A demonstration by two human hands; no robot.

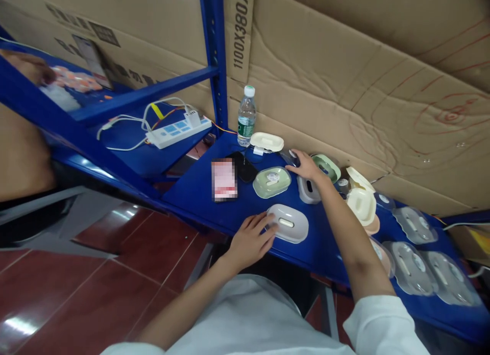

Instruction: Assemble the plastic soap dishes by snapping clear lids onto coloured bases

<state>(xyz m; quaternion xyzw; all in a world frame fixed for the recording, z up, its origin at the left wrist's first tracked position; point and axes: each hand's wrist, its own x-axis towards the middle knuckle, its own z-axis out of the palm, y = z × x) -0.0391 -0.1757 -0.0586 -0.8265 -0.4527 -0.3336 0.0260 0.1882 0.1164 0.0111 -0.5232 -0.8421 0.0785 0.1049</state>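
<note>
My left hand lies at the left rim of a white oval soap dish near the table's front edge. Its fingers are spread, and the fingertips touch the dish. My right hand reaches to the back of the table, thumb and fingers around a clear plastic lid. Below that hand sits a pale grey dish with a dark slot, partly behind my forearm. To its left is a light green dish with a round sticker. A darker green dish leans behind my right wrist.
A water bottle, a cream dish, a black phone and a pink card stand left. Cream dishes and several clear lids lie right. Beyond the blue post are a power strip and another person's hand.
</note>
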